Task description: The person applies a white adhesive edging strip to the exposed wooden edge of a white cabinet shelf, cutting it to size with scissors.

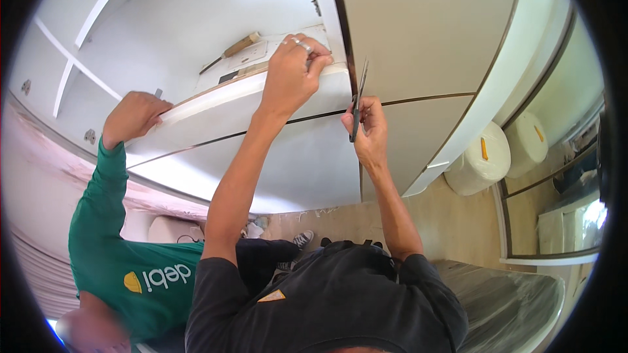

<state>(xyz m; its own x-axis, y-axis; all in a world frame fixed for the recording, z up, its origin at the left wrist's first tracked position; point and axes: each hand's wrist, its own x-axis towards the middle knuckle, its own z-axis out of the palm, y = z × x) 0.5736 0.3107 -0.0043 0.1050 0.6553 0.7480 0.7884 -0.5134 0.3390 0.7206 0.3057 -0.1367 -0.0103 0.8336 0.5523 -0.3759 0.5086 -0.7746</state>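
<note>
My left hand, with rings on it, is closed in a pinch at the right end of the white ledge along the cabinet opening. Whatever lies between its fingertips is hidden. To its right, my right hand grips a pair of dark-handled scissors, blades pointing up beside the gap between the cabinet panels. A wooden-handled tool with a thin metal shaft lies inside the cabinet, behind the ledge. At the ledge's left end rests a co-worker's hand, a small grey piece showing by its fingers.
The co-worker in a green sleeve stands close at my left. White cabinet fronts and a tall beige panel face me. A plastic-wrapped white stool stands at right, near a mirror. Plastic-covered furniture is at lower right.
</note>
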